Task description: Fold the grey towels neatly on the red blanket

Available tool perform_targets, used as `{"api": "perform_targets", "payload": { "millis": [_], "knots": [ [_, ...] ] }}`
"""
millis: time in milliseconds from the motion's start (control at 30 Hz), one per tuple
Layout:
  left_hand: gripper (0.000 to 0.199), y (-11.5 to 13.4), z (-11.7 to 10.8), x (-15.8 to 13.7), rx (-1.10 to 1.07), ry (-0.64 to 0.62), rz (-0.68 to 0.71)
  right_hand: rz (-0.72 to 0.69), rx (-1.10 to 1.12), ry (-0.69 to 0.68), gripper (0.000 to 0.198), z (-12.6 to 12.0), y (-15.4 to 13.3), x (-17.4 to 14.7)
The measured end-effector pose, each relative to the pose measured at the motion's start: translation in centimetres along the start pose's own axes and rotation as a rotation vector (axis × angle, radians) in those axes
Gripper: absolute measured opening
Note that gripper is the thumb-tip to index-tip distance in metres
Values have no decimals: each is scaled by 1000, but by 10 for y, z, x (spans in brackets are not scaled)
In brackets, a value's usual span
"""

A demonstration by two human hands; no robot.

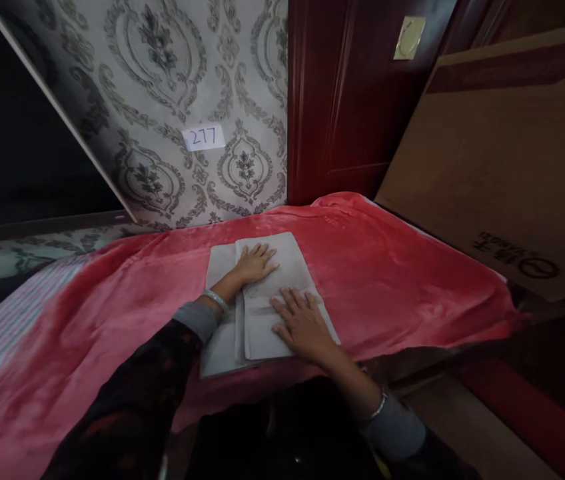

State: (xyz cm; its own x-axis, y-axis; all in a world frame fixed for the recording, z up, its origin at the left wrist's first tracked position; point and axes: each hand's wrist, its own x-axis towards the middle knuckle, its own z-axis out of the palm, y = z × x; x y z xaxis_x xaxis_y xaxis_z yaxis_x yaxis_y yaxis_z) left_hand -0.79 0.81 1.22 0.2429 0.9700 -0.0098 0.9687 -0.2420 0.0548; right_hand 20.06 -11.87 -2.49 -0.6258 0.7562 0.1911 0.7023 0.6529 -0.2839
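A folded grey cloth [290, 263] lies on a red blanket [387, 273] that covers a bed. My left hand [255, 262] rests flat on the far part of the cloth, fingers spread, a bracelet on the wrist. My right hand [302, 323] presses flat on the near part of the cloth, fingers apart and pointing left. Neither hand grips anything. A lower layer of the cloth [218, 347] sticks out on the left side under my left forearm.
Patterned wallpaper [187, 80] with a paper label reading 277 [203, 137] stands behind the bed. A dark red wooden door [347, 100] is at the back right. A large cardboard sheet [502, 153] leans on the right. A striped sheet [22, 307] shows at left.
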Motion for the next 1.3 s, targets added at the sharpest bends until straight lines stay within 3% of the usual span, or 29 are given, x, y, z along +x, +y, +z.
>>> {"api": "perform_targets", "payload": {
  "millis": [133,333,633,733,900,1067,1167,1300],
  "knots": [
    [67,-13,6,-18,1,31,-68,-88,25,-23,61,6,-19,7],
    [69,-17,13,-17,-38,72,-121,-199,22,-45,61,13,-28,4],
    [67,-10,12,-21,0,110,-151,-193,7,-35,63,17,-27,-37],
    [67,-4,6,-27,25,70,-177,-182,14,-44,64,18,-27,-54],
    [68,9,-4,-69,22,-5,-103,-185,79,-45,53,3,-15,-64],
    [73,32,8,-134,-5,-6,134,-28,28,128,55,-12,14,-41],
    [73,40,24,-160,-33,22,126,22,-66,122,58,-4,25,-33],
    [68,42,36,-173,-39,78,83,11,-121,119,57,14,30,-37]
  ]
}}
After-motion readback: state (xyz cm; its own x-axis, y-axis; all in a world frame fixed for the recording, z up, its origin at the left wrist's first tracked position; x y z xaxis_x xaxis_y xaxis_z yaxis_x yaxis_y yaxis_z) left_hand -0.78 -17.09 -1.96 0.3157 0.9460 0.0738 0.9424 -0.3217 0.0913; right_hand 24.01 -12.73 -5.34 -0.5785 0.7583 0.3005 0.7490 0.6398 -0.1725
